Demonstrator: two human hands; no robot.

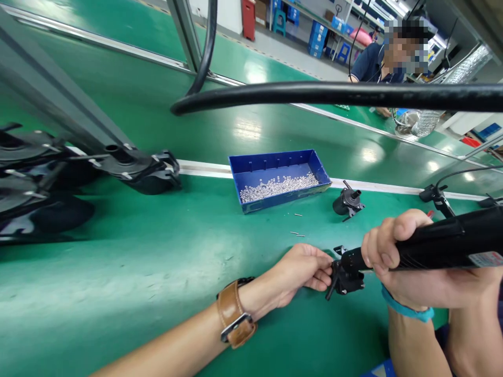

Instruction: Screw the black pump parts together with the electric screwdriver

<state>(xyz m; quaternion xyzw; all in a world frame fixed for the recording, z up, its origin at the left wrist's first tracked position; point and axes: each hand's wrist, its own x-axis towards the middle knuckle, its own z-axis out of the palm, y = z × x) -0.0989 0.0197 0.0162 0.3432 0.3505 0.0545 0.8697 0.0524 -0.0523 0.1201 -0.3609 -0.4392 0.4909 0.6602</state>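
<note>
In the head view my right hand (396,256) is wrapped round a black electric screwdriver (440,238), which lies nearly level and points left. Its tip end meets a small black part with thin arms (348,280). My left hand (302,267) pinches the left side of that part between thumb and fingers, just above the green bench. The tip itself is hidden by the part. Beyond my hands stands a similar black part (347,203), touched by neither hand. Several thin metal pins (297,234) lie loose nearby.
A blue tray (283,199) holds many small shiny metal pieces. Larger black assemblies (137,167) stand at the left by a metal post. A thick black cable (314,95) crosses above the bench. Another person (379,60) sits across, at the far right.
</note>
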